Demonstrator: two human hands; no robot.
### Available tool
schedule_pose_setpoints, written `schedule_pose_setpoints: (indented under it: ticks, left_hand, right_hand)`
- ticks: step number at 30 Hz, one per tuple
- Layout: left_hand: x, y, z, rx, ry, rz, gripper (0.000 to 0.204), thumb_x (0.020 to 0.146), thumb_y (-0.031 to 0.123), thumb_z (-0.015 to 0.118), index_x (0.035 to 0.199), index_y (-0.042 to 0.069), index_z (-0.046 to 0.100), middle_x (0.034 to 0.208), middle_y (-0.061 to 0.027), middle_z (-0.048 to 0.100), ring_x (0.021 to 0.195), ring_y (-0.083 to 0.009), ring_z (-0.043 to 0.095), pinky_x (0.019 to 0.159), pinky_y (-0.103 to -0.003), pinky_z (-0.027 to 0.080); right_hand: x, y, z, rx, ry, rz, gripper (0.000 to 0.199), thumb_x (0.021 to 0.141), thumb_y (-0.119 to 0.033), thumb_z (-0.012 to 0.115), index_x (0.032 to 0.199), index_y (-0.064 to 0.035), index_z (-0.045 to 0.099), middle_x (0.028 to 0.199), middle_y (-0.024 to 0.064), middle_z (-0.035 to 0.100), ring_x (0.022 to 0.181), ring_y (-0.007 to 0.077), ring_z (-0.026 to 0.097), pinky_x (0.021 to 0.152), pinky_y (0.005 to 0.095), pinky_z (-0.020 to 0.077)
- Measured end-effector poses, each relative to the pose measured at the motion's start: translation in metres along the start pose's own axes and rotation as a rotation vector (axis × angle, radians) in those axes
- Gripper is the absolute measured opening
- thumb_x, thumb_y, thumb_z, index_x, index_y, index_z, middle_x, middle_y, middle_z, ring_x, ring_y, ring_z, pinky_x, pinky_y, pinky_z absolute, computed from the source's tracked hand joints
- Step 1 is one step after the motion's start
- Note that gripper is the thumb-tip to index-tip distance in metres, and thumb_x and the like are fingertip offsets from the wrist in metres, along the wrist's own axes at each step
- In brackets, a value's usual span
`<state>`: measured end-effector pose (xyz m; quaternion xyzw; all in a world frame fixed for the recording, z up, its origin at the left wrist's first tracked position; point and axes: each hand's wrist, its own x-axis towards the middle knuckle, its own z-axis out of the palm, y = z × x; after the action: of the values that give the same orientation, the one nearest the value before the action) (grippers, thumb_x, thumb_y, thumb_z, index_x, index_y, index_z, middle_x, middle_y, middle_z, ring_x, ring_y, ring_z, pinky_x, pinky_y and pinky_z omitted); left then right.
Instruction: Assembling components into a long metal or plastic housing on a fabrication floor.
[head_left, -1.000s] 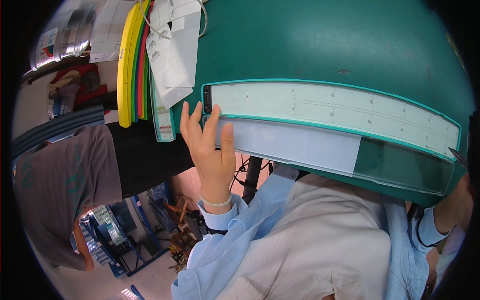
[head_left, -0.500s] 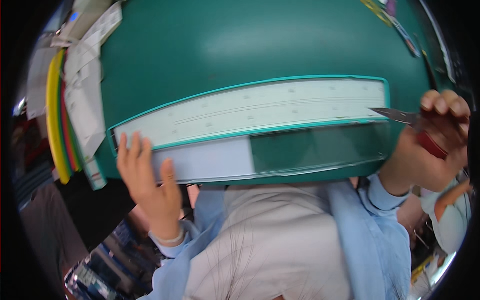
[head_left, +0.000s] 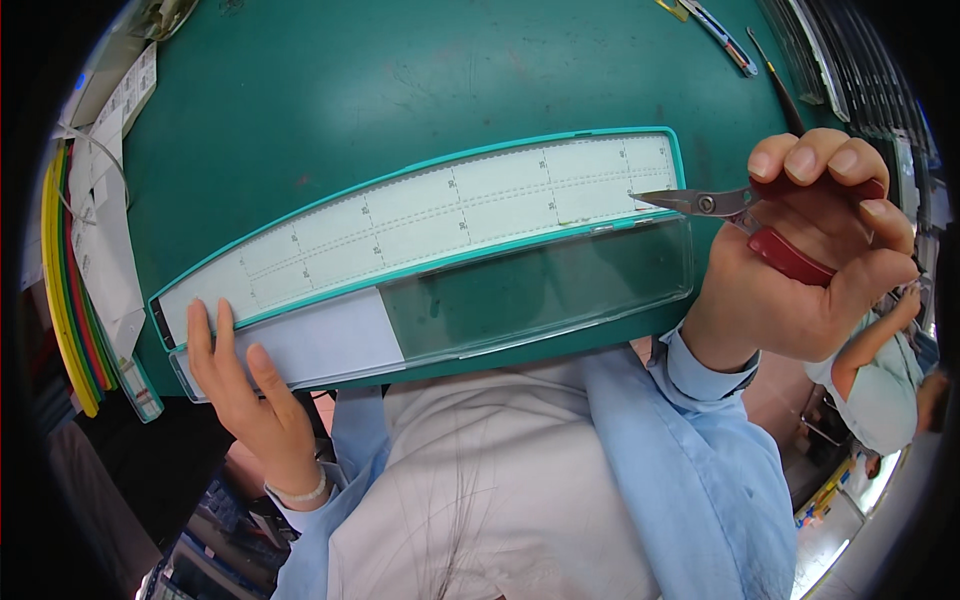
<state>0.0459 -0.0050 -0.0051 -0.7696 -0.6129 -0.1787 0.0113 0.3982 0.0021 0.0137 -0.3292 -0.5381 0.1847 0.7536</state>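
Note:
A long, narrow teal-rimmed case (head_left: 440, 168) lies on the green mat, holding a white sheet marked with dashed lines. Its clear hinged cover (head_left: 545, 285) is folded out toward me, and a plain white piece (head_left: 330, 335) covers the left part of it. My left hand (head_left: 255, 400) rests at the case's left end, fingers spread apart across the rim and cover. A pair of red-handled snips (head_left: 790, 255) is gripped in my right hand (head_left: 800, 290), its fingers wrapped round the handles. The pointed metal blades reach left above the sheet's right end; contact with it cannot be judged.
Yellow, green and red boards (head_left: 70, 290) stand at the left edge beside white papers (head_left: 105, 220). A utility knife (head_left: 722, 38) and a thin dark-handled tool (head_left: 780, 90) lie at the far right. Dark stacked strips (head_left: 850, 60) sit beyond. Another person (head_left: 870, 370) is at right.
The whole view has shifted, so the case and both hands appear farther left and the image is sharper. My hands keep nearly the same places relative to the case; the snips stay gripped.

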Motion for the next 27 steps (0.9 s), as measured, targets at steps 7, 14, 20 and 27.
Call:
schedule_pose_setpoints:
  ticks: [7,14,20,27]
  left_hand:
    - [-0.005,0.004,0.002,0.007,0.051,0.027,0.033,0.098,0.016,0.045,0.121,-0.003,0.060,0.131,-0.0208,0.050,0.121,-0.0356,0.048,0.102,-0.043,0.036]
    - [-0.002,0.003,-0.006,0.080,-0.035,0.041,0.031,0.096,0.012,0.049,0.121,-0.002,0.060,0.127,-0.0200,0.052,0.119,-0.0353,0.049,0.100,-0.042,0.037]
    - [-0.003,-0.014,-0.009,0.107,0.076,-0.025,0.033,0.099,0.017,0.047,0.125,0.000,0.057,0.130,-0.0205,0.052,0.121,-0.0352,0.048,0.100,-0.041,0.038]
    - [-0.007,-0.029,-0.007,0.177,0.013,-0.071,0.039,0.102,0.027,0.043,0.126,-0.001,0.055,0.130,-0.0206,0.051,0.122,-0.0357,0.047,0.101,-0.042,0.037]
  right_hand:
    - [0.001,0.000,0.003,0.031,-0.001,-0.002,0.041,0.101,-0.045,0.034,0.104,-0.0118,0.058,0.104,0.0154,0.056,0.085,0.0252,0.055,0.065,0.0368,0.0492]
    - [0.002,-0.001,0.003,0.035,-0.002,-0.010,0.040,0.101,-0.045,0.036,0.104,-0.0116,0.058,0.103,0.0156,0.056,0.084,0.0254,0.056,0.064,0.0371,0.0494]
    - [0.001,-0.001,0.003,0.041,0.004,-0.004,0.040,0.101,-0.045,0.036,0.105,-0.0119,0.058,0.103,0.0153,0.056,0.084,0.0252,0.057,0.063,0.0370,0.0497]
    - [0.001,-0.001,0.002,0.038,-0.016,-0.013,0.041,0.101,-0.045,0.035,0.105,-0.0116,0.058,0.103,0.0160,0.056,0.085,0.0255,0.057,0.063,0.0371,0.0499]
